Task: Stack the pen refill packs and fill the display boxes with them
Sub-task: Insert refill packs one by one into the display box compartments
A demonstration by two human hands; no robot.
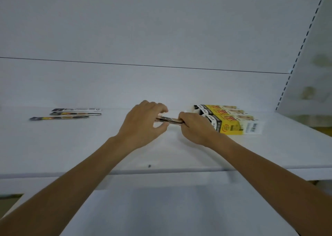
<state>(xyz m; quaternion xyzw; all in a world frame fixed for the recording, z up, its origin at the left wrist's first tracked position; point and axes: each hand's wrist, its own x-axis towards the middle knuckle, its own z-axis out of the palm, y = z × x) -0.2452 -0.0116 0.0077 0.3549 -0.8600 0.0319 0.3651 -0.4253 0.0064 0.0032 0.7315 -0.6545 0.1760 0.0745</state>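
Head view: on the white shelf (170,151), the left hand (143,122) and the right hand (194,127) grasp a thin stack of refill packs (168,120) between them. The left hand's fingers curl over the stack's 9 o'clock end and the right hand pinches its 3 o'clock end. The stack sits just off the shelf near the middle, immediately at 9 o'clock of the yellow-and-black display boxes (230,120).

Its long axis runs roughly from 9 to 3 o'clock, the 3 o'clock end slightly nearer the person. Blur hides which end is the header.

Held only at its ends, the stack could fan out or slip if either hand eases. The right hand is almost against the boxes and may shove them.

Three loose packs (75,113) lie far off at 9 o'clock, on the same axis.
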